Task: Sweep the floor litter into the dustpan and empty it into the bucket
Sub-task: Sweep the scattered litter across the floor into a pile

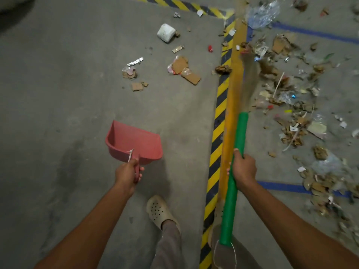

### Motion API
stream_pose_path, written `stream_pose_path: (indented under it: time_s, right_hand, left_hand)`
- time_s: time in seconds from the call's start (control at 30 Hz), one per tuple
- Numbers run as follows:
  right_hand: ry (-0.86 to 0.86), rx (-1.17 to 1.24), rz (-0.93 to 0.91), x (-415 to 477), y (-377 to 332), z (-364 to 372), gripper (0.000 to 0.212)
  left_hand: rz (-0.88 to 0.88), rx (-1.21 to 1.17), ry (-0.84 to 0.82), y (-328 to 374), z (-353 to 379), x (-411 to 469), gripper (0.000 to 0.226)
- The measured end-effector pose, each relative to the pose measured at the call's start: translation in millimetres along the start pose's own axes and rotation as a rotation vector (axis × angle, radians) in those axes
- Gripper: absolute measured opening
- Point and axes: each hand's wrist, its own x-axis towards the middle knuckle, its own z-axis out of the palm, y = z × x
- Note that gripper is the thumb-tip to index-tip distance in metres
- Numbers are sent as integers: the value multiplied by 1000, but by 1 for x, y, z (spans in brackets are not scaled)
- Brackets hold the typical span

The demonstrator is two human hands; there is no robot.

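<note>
Head view: a person stands on a concrete floor, left hand curled round the handle of an empty pink dustpan, right hand wrapped round the green grip of a broom whose blurred bristles reach the litter beyond a yellow-and-black stripe. No bucket shows. The step likely calls for short strokes gathering scraps into one heap, then the pan's lip pressed flat to the floor.
</note>
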Motion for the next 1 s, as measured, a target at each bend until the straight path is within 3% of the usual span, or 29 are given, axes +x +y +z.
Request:
stream_pose_path:
  time_s: [0.2,0.33,0.47,0.63,0.8,0.9,1.0]
  right_hand:
    - [-289,-213,-254,-30,-4,28,37]
    - [-482,-574,-345,-7,-1,59,46]
    - [-594,-704,-241,37,0,70,46]
    - [-464,-554,1,114,5,41,43]
    - [-208,-193,238,179,-16,-3,47]
    - [-93,15,302,200,-35,-26,49]
    - [-4,53,263,203,-49,-45,50]
  left_hand:
    - [52,58,-11,40,15,-4,14]
    - [55,120,-6,52,35,10,15]
    - [8,135,-19,58,64,25,15]
    - [-21,204,-53,67,110,37,12]
    - [-15,229,-90,87,166,45,13]
    - [-7,251,-117,102,201,44,14]
    - [5,260,-131,117,232,41,16]
